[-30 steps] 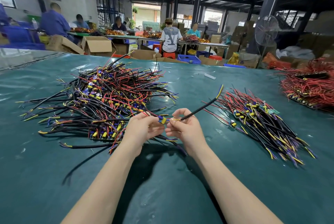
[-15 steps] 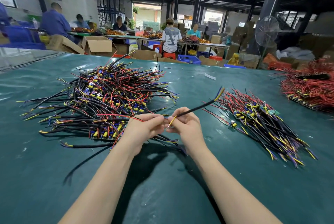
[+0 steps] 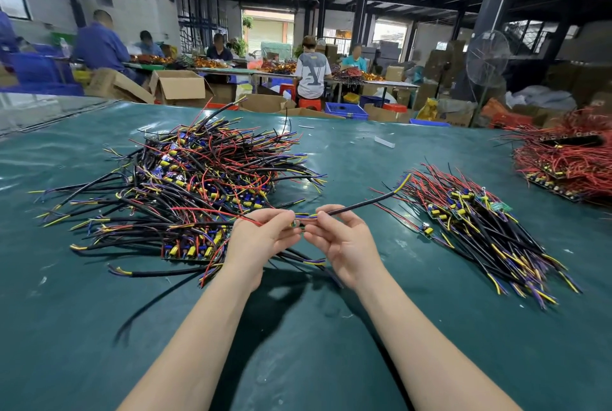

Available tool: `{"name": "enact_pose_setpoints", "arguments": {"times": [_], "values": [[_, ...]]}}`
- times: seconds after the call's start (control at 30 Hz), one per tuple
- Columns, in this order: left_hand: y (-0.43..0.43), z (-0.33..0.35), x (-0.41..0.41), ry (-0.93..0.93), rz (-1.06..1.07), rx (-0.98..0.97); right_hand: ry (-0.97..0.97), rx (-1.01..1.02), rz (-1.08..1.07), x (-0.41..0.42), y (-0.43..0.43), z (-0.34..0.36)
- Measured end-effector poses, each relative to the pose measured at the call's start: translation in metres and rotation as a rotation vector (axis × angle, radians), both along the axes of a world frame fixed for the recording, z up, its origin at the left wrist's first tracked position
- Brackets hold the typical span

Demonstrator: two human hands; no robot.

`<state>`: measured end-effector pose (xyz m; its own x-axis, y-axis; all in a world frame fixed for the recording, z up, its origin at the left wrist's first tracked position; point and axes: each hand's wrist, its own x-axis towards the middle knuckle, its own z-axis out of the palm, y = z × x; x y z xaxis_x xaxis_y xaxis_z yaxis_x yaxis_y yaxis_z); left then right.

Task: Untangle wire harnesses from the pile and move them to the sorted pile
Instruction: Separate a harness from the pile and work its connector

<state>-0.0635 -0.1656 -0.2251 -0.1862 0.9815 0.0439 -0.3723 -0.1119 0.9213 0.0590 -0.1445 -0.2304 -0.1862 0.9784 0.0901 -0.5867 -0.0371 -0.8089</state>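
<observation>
A workshop table under dark green sheeting (image 3: pixel 298 361) fills the near field, and other workers sit at benches far behind it. The left hand (image 3: pixel 261 240) and right hand (image 3: pixel 344 241) meet above the middle of the table, both with fingers curled, pinching one wire harness (image 3: pixel 359 207). The right hand grips the black sheathed cable, whose yellow-tipped end points up and to the right. The left hand grips the coloured leads at the other end, and from there a red lead (image 3: pixel 212 212) appears to run left into the tangled pile (image 3: pixel 205 178). The harness is therefore held off the table, between the tangled pile on the left and the sorted pile (image 3: pixel 480 225) on the right. Recommended procedure: keep the left grip close to the junction and draw the red lead out along its own line rather than upward. Pause if neighbouring wires lift with it and free the snag. Then carry the harness right and lay it parallel to those already sorted. Not determinable: whether the red lead is caught in the pile or only lies on it. The small component between the fingertips is mostly covered. A further heap of red wires (image 3: pixel 563 162) at far right is cut off by the frame edge
</observation>
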Motion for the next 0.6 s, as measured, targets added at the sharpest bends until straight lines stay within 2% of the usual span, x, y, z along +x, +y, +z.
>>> {"name": "enact_pose_setpoints", "arguments": {"times": [0.1,0.27,0.37,0.5,0.6], "values": [[-0.0016,0.0005,0.0023,-0.023,-0.049,-0.039,-0.065,0.01,-0.083,-0.0023,-0.0004,-0.0014],[-0.0014,0.0013,0.0031,-0.08,-0.063,-0.09,-0.138,-0.002,-0.091,-0.001,0.0007,0.0007],[-0.0004,0.0004,0.0021,-0.073,-0.069,-0.119,-0.267,0.068,-0.161,0.0,0.0012,-0.0003],[0.0003,-0.0048,0.0017,0.029,0.023,-0.091,-0.41,0.126,-0.194,-0.0023,-0.0009,-0.0001],[0.0014,-0.0062,0.0006,0.091,0.082,-0.054,-0.347,0.053,-0.146,-0.0019,-0.002,0.0027]]}}
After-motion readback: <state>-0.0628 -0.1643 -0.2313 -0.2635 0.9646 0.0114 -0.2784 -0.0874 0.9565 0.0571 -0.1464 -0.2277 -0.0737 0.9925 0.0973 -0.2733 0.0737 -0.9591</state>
